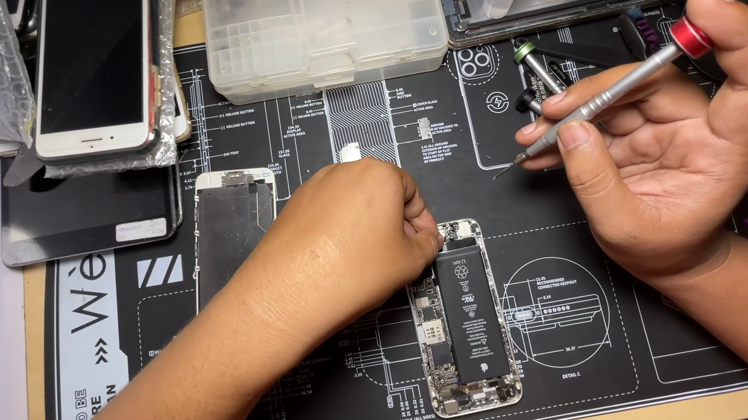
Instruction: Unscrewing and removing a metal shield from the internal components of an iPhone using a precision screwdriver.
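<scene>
Head view: opened phone [462, 319] lies on the black mat [603, 343], screen panel [232, 229] already off and lying to the phone's left, battery still in. Left hand [349, 237] pinches at the phone's top edge; right hand [673, 142] grips a red-capped screwdriver [609, 92], lifted above and right of the phone.

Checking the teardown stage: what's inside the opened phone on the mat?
Inside the opened phone: a black battery and circuit board. The left hand covers its top corner.

light: bright, warm, from above | shadows: soft | focus: sharp | glare: mild on plastic box [325, 19]
</scene>
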